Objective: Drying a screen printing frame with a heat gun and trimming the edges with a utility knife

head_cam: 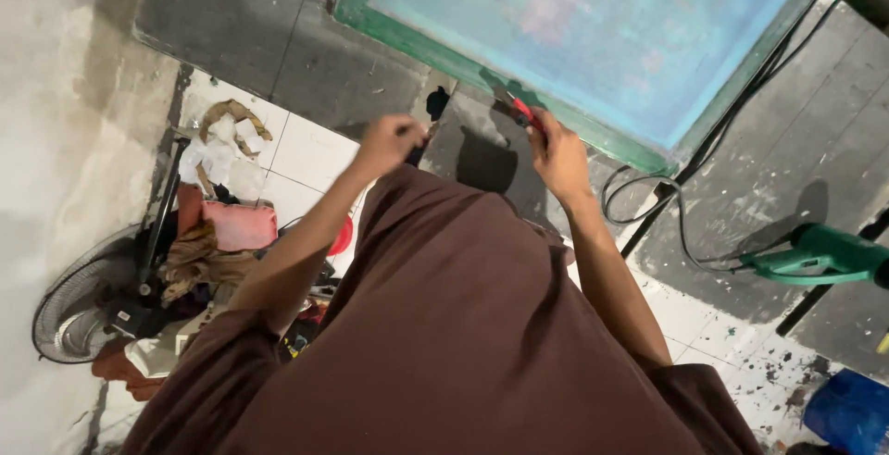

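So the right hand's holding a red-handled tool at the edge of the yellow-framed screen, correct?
Not quite: the frame is green, not yellow, as the head view shows. The right hand does hold a red-handled tool at its edge.

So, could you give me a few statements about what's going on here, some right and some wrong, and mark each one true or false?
1. The right hand holds a small red tool at the frame. True.
2. The frame has a red edge. False: its edge is green, around a blue screen.
3. A green power tool lies to the right, on the dark surface. True.
4. The left hand rests on the fan. False: it is raised near the frame's corner, far from the fan.
5. The person wears a white garment. False: the garment is brown.
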